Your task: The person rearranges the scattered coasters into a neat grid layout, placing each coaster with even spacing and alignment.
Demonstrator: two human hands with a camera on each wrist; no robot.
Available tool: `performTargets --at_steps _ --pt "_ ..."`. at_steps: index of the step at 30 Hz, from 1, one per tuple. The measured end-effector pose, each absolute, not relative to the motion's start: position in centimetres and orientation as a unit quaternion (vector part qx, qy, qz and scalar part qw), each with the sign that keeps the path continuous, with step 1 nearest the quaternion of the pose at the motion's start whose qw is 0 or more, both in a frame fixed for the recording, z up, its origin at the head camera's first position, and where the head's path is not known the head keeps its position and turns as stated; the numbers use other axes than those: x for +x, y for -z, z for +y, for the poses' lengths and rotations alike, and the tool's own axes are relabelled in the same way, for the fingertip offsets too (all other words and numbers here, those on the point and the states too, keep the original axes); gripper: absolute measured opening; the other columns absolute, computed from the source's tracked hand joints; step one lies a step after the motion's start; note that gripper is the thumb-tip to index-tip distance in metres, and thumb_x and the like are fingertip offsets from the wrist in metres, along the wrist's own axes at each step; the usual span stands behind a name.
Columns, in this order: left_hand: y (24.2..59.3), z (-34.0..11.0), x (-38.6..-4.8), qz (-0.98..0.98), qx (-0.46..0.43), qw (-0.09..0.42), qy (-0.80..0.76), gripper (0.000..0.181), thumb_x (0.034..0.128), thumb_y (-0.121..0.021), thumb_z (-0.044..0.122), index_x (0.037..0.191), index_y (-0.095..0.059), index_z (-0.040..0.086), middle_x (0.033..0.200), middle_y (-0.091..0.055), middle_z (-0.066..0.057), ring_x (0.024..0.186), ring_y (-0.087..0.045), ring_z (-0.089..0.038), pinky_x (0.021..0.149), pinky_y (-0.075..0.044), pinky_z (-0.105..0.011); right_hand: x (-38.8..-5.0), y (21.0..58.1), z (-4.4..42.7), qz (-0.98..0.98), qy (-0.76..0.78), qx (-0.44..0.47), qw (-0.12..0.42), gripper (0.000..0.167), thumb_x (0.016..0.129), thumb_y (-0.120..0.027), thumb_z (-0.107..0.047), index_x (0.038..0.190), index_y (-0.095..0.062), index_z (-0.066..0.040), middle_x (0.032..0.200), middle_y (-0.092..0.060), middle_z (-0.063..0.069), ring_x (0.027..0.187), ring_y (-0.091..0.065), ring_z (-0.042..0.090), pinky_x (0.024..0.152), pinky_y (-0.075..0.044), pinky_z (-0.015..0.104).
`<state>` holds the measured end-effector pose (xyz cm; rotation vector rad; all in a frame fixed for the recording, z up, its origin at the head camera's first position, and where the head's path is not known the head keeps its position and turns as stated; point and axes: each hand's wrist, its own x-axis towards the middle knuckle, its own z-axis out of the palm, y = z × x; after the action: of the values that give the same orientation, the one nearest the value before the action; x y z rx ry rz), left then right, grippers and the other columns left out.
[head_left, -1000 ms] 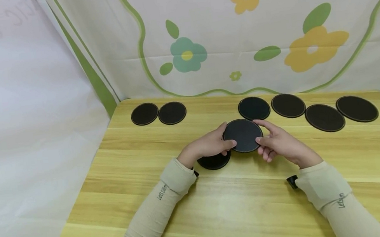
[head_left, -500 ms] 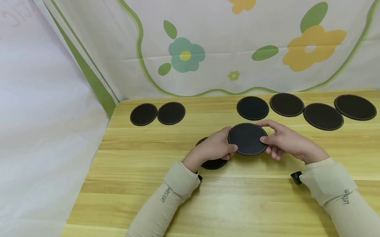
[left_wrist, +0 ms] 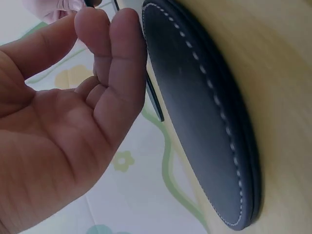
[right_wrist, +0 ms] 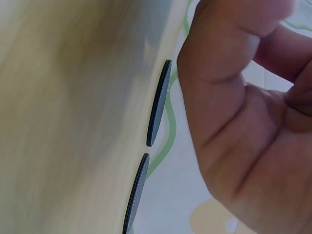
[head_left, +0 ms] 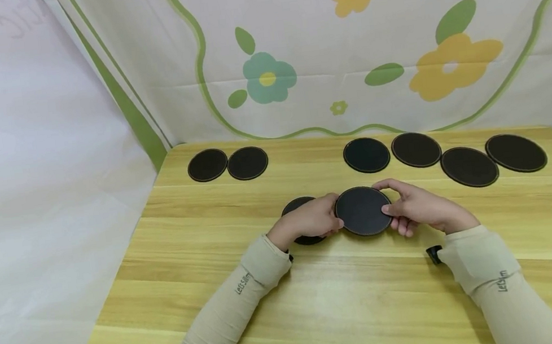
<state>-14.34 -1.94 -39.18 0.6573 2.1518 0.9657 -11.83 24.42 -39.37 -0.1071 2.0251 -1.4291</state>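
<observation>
I saw the left hand [head_left: 313, 217] and right hand [head_left: 420, 209] pinching a black disc [head_left: 363, 211] by opposite edges; a second disc [head_left: 296, 205] lay on the surface [head_left: 332, 307] below the left.

The left hand [left_wrist: 63, 126] shows its palm, fingers bent, just beside a black disc [left_wrist: 195, 117] with pale stitching that lies on the tabletop [left_wrist: 287, 122]. A thin dark rim [left_wrist: 156, 101] pokes out behind the fingers; part of the other hand [left_wrist: 53, 7] shows beyond, before flowered white cloth [left_wrist: 146, 195].
</observation>
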Motion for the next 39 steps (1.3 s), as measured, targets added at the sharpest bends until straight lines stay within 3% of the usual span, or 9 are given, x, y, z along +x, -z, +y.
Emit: performTargets --at_steps 2,4,6,8,23,39 --pt "39.2 -1.9 -14.4 0.849 0.262 0.321 -0.327 0.051 0.1034 -0.057 0.009 0.151 -0.039 0.002 0.081 -0.066 -0.007 0.067 -0.060 -0.016 0.067 -0.046 -0.025 -11.8 39.5 24.4 0.777 0.536 -0.042 0.326 0.061 0.105 -0.050 -0.006 0.157 -0.019 -0.010 0.070 -0.061 0.015 0.049 -0.057 0.017 0.049 -0.055 0.034" --pt "39.2 -1.9 -14.4 0.871 0.272 0.301 -0.278 0.053 0.1035 -0.057 0.011 0.153 -0.040 0.004 0.108 -0.070 -0.008 0.092 -0.065 -0.016 0.083 -0.049 -0.026 -11.8 39.7 24.4 0.782 0.527 -0.048 0.328 0.061 0.105 -0.050 -0.006 0.157 -0.019 -0.010 0.070 -0.061 0.015 0.049 -0.057 0.018 0.049 -0.055 0.034" --pt "39.3 -1.8 -14.4 0.887 0.281 0.282 -0.233 0.051 0.1038 -0.056 0.011 0.153 -0.043 0.006 0.134 -0.062 -0.007 0.116 -0.060 -0.016 0.097 -0.045 -0.027 -11.8 39.9 24.3 0.788 0.518 -0.054 0.328 0.060 0.105 -0.050 -0.006 0.157 -0.020 -0.008 0.069 -0.062 0.015 0.049 -0.058 0.018 0.048 -0.055 0.034" --pt "39.4 -1.8 -14.4 0.895 0.287 0.272 -0.208 0.050 0.1042 -0.054 0.011 0.152 -0.044 0.006 0.148 -0.052 -0.008 0.131 -0.051 -0.018 0.105 -0.040 -0.029 -11.8 40.1 24.1 0.795 0.508 -0.051 0.329 0.059 0.105 -0.050 -0.006 0.157 -0.021 -0.009 0.069 -0.062 0.014 0.049 -0.059 0.019 0.047 -0.054 0.034" --pt "39.7 -1.9 -14.6 0.893 0.291 0.275 -0.206 0.053 0.1049 -0.052 0.011 0.156 -0.038 0.007 0.151 -0.048 -0.009 0.134 -0.049 -0.021 0.106 -0.041 -0.030 -11.5 40.5 23.1 0.839 0.454 -0.028 0.299 0.059 0.105 -0.051 -0.009 0.159 -0.027 -0.010 0.067 -0.062 0.014 0.049 -0.060 0.021 0.047 -0.054 0.036" --pt "39.7 -1.8 -14.4 0.892 0.282 0.286 -0.209 0.056 0.1053 -0.056 0.017 0.157 -0.036 0.008 0.154 -0.044 -0.008 0.139 -0.044 -0.020 0.109 -0.037 -0.030 -12.0 40.3 23.5 0.851 0.445 -0.039 0.276 0.055 0.106 -0.050 -0.015 0.158 -0.033 -0.004 0.067 -0.062 0.014 0.051 -0.062 0.024 0.048 -0.054 0.039"
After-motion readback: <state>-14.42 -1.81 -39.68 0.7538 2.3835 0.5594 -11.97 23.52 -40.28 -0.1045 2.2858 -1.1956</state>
